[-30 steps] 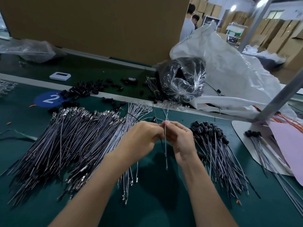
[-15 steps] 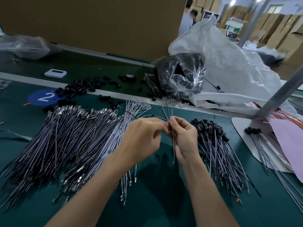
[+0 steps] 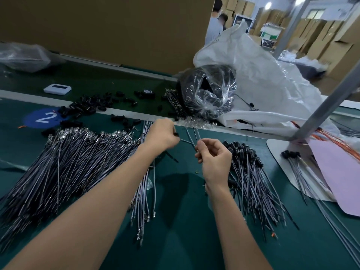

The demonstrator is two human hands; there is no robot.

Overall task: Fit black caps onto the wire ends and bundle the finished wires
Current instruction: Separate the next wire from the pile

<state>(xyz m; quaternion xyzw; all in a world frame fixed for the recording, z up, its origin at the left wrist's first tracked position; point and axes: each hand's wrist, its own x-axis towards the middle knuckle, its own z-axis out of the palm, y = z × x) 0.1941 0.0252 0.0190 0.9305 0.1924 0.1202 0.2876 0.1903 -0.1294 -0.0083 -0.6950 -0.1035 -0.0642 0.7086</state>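
Note:
My left hand (image 3: 162,134) is curled over the green table and pinches a small black cap (image 3: 176,134) at its fingertips. A thin grey wire (image 3: 191,134) runs from there to my right hand (image 3: 213,159), which pinches a few grey wires that stick up and away. A big heap of uncapped grey wires (image 3: 64,162) lies to the left. A pile of wires with black caps (image 3: 251,168) lies to the right of my right hand. Loose black caps (image 3: 87,108) are scattered behind the left heap.
A clear bag of black parts (image 3: 208,90) and a large white sack (image 3: 259,78) stand behind. A grey metal post (image 3: 327,102) slants at right above a white board and pink sheet (image 3: 342,178). A white device (image 3: 57,88) lies far left. Two people stand in the background.
My hands, which were pressed together over one wire, have drawn apart. The left hand moved up and left with a cap; the right hand holds its wires lower and to the right.

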